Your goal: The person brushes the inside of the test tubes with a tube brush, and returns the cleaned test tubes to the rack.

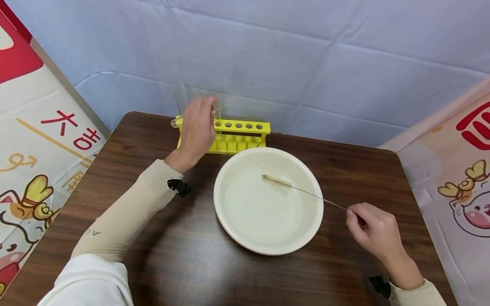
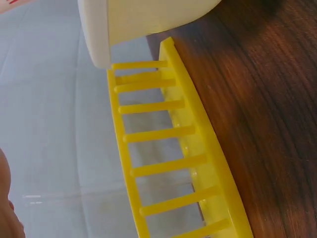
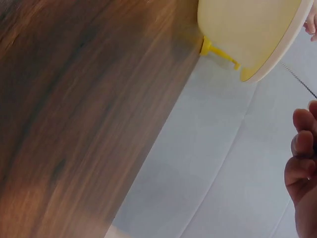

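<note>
My left hand [image 1: 197,127] is at the left part of a yellow test tube rack [image 1: 245,126], its fingertips pinching at a clear glass test tube [image 1: 217,115] by one of the holes. More clear tubes stand up behind that hand, faint and partly hidden by it. In the left wrist view only a bit of the hand [image 2: 6,198] shows, at the edge. With thumb and curled fingers my right hand [image 1: 377,229] grips the thin wire handle of a test tube brush [image 1: 276,180]. The brush's bristle end lies over the inside of a white basin [image 1: 226,229].
The basin stands in front of the rack on a dark wood table [image 1: 183,263]. Several rack holes right of the left hand hold no tube. A pale cloth backdrop [image 1: 268,55] rises behind the table, and printed cloths hang at both sides.
</note>
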